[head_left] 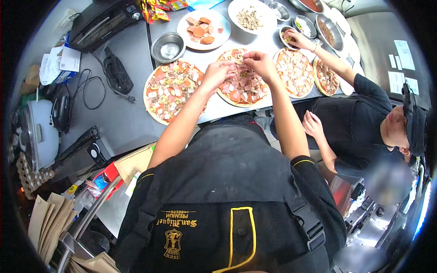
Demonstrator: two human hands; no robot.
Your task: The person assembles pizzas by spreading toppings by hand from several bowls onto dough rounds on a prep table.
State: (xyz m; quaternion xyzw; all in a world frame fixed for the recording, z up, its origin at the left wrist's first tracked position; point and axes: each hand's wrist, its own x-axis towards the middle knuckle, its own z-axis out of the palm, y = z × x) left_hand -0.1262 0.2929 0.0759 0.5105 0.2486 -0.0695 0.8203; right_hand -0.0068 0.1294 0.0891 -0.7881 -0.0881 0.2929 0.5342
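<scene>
Side by side over a topped pizza [243, 93], my left hand [219, 75] and my right hand [261, 65] face each other with fingertips pinched. Whatever is between the fingers is too small to name. Meat pieces cover this pizza, with a few olive or mushroom slices near its far edge. To its left lies a larger-looking pizza [170, 98] with meat, mushrooms and olive rings, partly behind my left forearm. Right of my hands are a third pizza [295, 75] and a fourth pizza [327, 79], both topped.
A plate of sliced meat [199, 31], a white bowl of crumbled topping [249, 18] and a steel bowl [168, 47] stand behind the pizzas. At right, a co-worker's hand [299, 40] reaches into a small bowl. A cable [86, 93] and black device [117, 70] lie left.
</scene>
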